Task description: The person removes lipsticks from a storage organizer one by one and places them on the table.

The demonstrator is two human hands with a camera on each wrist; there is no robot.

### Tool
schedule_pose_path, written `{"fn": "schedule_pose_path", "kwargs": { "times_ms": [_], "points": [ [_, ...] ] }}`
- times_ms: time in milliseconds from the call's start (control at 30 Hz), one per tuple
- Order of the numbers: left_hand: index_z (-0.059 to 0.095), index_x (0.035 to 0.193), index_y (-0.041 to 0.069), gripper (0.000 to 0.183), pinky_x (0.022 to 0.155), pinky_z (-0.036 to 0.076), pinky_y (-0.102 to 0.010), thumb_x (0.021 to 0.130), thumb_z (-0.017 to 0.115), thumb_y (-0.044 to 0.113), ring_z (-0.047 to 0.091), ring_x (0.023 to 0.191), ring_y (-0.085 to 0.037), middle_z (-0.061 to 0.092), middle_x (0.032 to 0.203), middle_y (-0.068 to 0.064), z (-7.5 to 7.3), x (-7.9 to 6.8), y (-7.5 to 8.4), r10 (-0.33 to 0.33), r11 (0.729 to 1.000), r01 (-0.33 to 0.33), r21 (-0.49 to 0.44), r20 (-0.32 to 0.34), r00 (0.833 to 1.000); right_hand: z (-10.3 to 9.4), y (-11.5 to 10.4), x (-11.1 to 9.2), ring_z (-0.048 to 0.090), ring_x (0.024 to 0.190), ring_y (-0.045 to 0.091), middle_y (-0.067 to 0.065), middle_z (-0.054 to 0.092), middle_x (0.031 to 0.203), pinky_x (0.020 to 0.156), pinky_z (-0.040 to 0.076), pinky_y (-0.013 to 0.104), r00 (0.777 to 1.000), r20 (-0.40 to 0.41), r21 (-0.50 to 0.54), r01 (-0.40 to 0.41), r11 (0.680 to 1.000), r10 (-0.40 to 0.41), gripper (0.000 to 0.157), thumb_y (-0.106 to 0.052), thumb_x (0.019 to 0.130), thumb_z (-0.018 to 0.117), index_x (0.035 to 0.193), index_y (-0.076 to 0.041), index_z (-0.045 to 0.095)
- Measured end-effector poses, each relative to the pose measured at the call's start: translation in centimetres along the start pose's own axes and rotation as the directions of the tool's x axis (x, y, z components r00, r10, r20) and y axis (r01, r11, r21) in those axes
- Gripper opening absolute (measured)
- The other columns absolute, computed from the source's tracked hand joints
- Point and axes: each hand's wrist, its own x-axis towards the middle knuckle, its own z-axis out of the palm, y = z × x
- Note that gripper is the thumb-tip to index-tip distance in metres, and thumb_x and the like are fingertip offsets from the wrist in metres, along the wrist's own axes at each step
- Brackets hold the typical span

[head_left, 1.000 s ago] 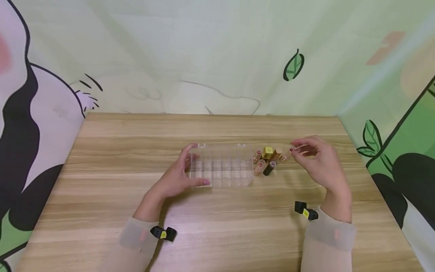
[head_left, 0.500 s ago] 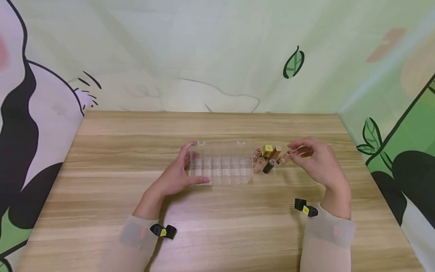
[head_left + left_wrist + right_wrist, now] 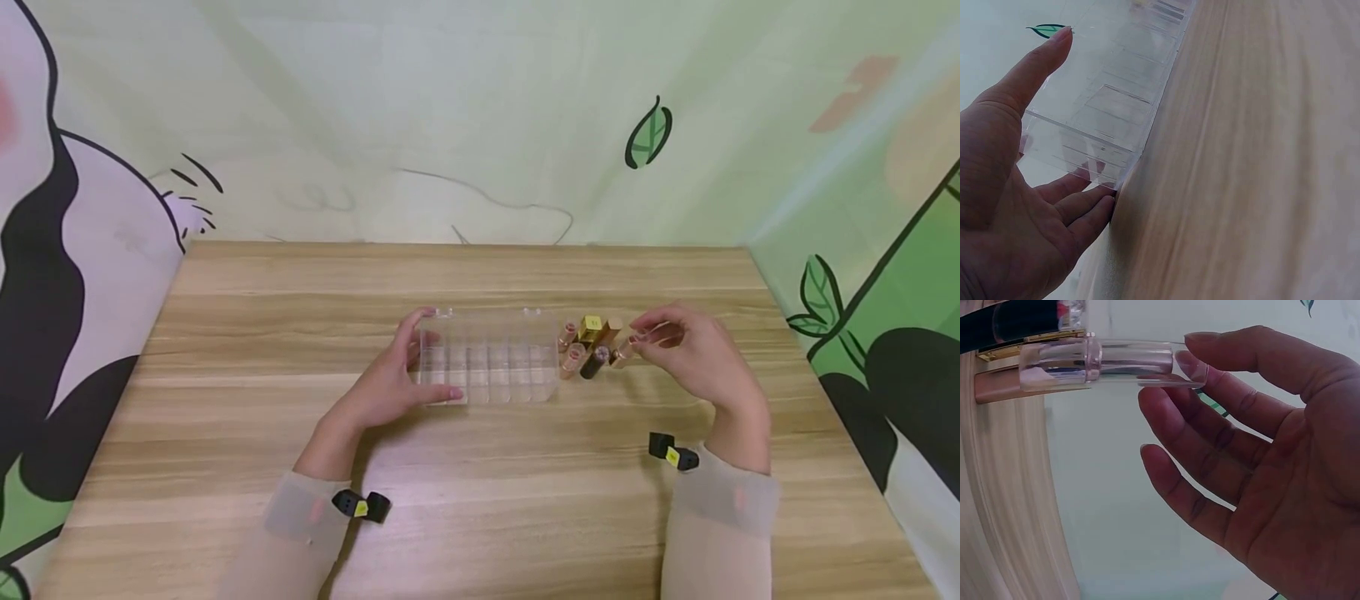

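Observation:
My left hand [image 3: 378,379] grips the left end of a clear plastic organizer [image 3: 510,375] with small compartments, thumb along the front and fingers behind. In the left wrist view, fingertips show through the wall of the organizer [image 3: 1116,103]. At the right of the cluster, my right hand [image 3: 697,354] pinches the clear top of a rose-gold lipstick [image 3: 620,353] between thumb and fingers. The right wrist view shows this lipstick [image 3: 1060,362] with its transparent cap [image 3: 1141,359] at the fingertips; the other fingers are loosely bent.
Between organizer and right hand stand a black lipstick [image 3: 594,364], a yellow-gold lipstick [image 3: 590,328], a brown-gold one [image 3: 609,333] and two rose-gold ones with clear tops, one behind [image 3: 567,336] and one in front [image 3: 572,362]. All are on the wooden table [image 3: 487,492], backed by a printed wall [image 3: 480,125].
My right hand has shifted slightly left and lowered the rose-gold lipstick beside the others. My left hand stays on the organizer. The head view has tilted a little.

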Motion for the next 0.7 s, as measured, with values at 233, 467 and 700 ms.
{"fn": "schedule_pose_path", "kwargs": {
  "times_ms": [233,467,700],
  "points": [
    [0.014,0.157,0.048,0.117,0.125,0.031,-0.054,0.070,0.093,0.055,0.038,0.151,-0.043,0.050,0.151,-0.006,0.0,0.1,0.0,0.002,1.000,-0.002,0.004,0.002,1.000,0.3,0.6,0.5,0.069,0.102,0.027,0.014,0.074,0.112,0.081,0.055,0.024,0.998,0.058,0.003,-0.031,1.000,0.030,0.024,-0.014,0.097,0.073,0.119,-0.004,0.071],
    [0.015,0.157,0.047,0.117,0.125,0.031,-0.055,0.071,0.093,0.052,0.039,0.150,-0.044,0.050,0.152,-0.008,-0.1,0.0,0.0,0.011,1.000,-0.011,0.002,0.004,1.000,0.5,1.1,0.8,0.069,0.105,0.028,0.014,0.074,0.113,0.082,0.055,0.027,0.996,0.079,0.007,-0.038,0.999,0.037,0.025,-0.017,0.097,0.073,0.119,-0.005,0.071],
    [0.015,0.158,0.044,0.116,0.124,0.033,-0.054,0.072,0.093,0.050,0.039,0.150,-0.044,0.050,0.152,-0.009,0.0,0.0,0.0,0.015,1.000,-0.015,0.003,0.005,1.000,0.8,1.5,1.1,0.070,0.105,0.031,0.016,0.073,0.114,0.081,0.056,0.026,0.995,0.093,0.019,-0.036,0.999,0.034,0.025,-0.011,0.097,0.073,0.120,-0.002,0.070]
  ]
}}
